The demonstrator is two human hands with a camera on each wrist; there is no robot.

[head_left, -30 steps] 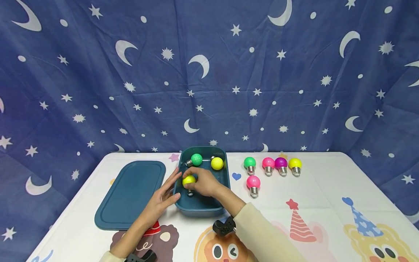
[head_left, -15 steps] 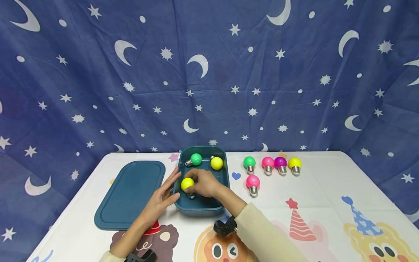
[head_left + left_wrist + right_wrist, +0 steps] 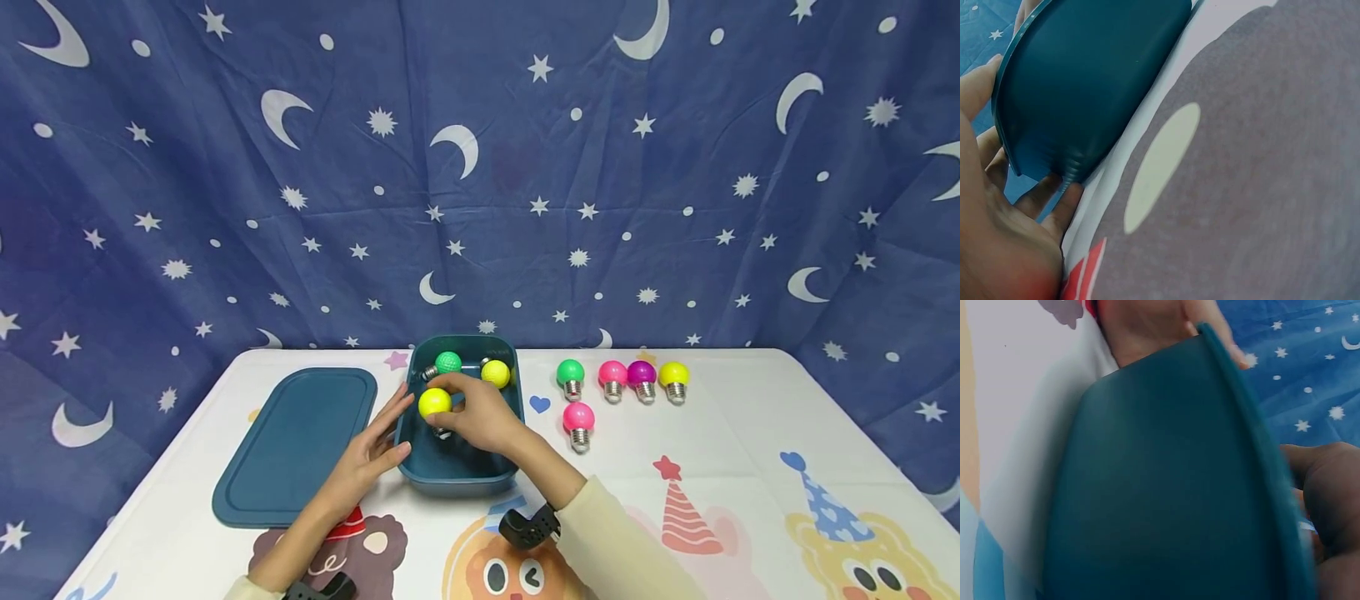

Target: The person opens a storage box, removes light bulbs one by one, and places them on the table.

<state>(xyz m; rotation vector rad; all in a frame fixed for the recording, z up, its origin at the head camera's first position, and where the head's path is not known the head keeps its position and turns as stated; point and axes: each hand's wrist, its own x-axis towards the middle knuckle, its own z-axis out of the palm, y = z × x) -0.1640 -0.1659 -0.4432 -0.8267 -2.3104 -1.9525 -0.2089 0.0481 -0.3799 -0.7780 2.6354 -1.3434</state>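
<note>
My right hand (image 3: 480, 412) pinches a yellow light bulb (image 3: 435, 402) between thumb and fingers, over the left part of a dark teal plastic box (image 3: 457, 485). The bulb's silver screw base points down and is partly hidden by the fingers. Inside the box, towards the back, lie a green light bulb (image 3: 448, 362) and another yellow bulb (image 3: 496, 373). My left hand (image 3: 363, 458) rests against the box's left side with its fingers extended; in the left wrist view its fingers (image 3: 1063, 209) touch the outer wall of the box (image 3: 1091, 81).
Left of the box lies a flat teal lid (image 3: 300, 446). To the right, several bulbs lie on the white printed tablecloth (image 3: 750, 433): green (image 3: 570, 372), pink (image 3: 612, 373), purple (image 3: 642, 374), yellow (image 3: 674, 374) and a nearer pink one (image 3: 578, 417). A starry blue curtain (image 3: 510, 167) hangs behind.
The yellow bulb in my right hand dipped slightly, then rose a little and shifted right. My left hand has stayed against the box.
</note>
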